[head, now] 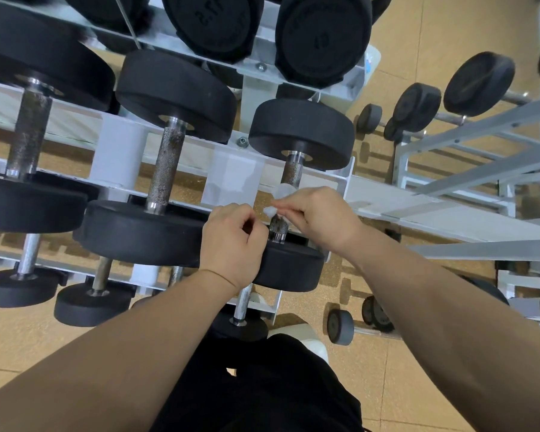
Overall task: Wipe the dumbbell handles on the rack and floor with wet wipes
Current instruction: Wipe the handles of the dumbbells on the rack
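A black dumbbell (pixel 300 132) lies on the middle tier of the white rack (pixel 119 151), and its knurled steel handle (pixel 292 173) runs down toward me. My right hand (pixel 318 218) pinches a small white wet wipe (pixel 282 194) against the handle's middle. My left hand (pixel 234 241) hovers beside the handle's near end with curled fingers; whether it holds part of the wipe is hidden. Two larger dumbbells (pixel 166 163) lie to the left on the same tier.
Heavier dumbbells (pixel 321 39) fill the top tier, and smaller ones (pixel 91 300) the lowest tier. A second white rack (pixel 468 169) with small dumbbells (pixel 477 84) stands at right. More small dumbbells (pixel 340 325) lie on the tan floor by my legs.
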The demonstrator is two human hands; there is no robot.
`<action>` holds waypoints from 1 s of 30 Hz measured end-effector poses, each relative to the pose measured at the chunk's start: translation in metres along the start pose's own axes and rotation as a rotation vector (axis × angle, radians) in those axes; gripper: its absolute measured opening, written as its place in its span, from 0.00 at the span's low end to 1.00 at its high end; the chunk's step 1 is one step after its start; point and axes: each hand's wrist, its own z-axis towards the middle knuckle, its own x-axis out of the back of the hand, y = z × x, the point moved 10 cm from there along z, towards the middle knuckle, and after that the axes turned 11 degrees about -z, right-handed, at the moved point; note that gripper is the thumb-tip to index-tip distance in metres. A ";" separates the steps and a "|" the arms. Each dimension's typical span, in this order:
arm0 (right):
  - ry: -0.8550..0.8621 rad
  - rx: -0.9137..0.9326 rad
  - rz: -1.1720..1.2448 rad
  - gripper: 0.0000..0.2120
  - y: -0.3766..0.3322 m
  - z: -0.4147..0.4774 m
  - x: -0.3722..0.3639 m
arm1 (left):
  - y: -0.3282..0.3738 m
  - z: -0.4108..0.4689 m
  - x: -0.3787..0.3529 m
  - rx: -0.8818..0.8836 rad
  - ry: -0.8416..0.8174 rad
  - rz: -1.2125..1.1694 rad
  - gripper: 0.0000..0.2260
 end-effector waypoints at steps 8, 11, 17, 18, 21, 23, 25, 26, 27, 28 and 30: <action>0.148 -0.280 0.073 0.11 0.030 0.023 0.024 | -0.001 -0.001 -0.001 0.004 -0.005 -0.011 0.15; -0.030 -0.190 0.143 0.10 0.012 0.004 0.001 | 0.000 -0.001 0.001 -0.003 0.005 -0.016 0.13; 0.048 -0.185 0.093 0.11 0.020 0.014 0.015 | -0.001 -0.001 -0.002 0.009 -0.025 0.009 0.16; 0.096 -0.249 0.088 0.11 0.028 0.018 0.021 | -0.001 -0.001 -0.002 0.007 -0.025 0.005 0.16; 0.156 -0.327 0.077 0.12 0.031 0.020 0.022 | 0.000 -0.001 -0.001 0.001 -0.017 -0.009 0.16; 0.091 -0.260 0.068 0.11 0.017 0.014 0.015 | 0.000 -0.001 -0.001 -0.001 -0.011 -0.023 0.15; -0.041 -0.090 0.039 0.11 -0.005 0.006 0.003 | 0.000 -0.001 0.000 -0.003 -0.004 -0.034 0.14; -0.114 -0.030 0.022 0.11 -0.011 0.003 -0.003 | 0.000 -0.001 0.000 -0.003 -0.003 -0.038 0.14; -0.170 0.002 -0.002 0.11 -0.014 0.001 -0.006 | 0.000 -0.001 0.000 -0.001 -0.002 -0.043 0.14; -0.190 0.013 -0.039 0.12 -0.014 0.003 -0.006 | 0.000 -0.001 0.001 0.002 -0.001 -0.049 0.15; -0.109 -0.024 -0.110 0.12 -0.007 0.014 0.003 | -0.001 -0.002 0.001 0.000 0.003 -0.064 0.14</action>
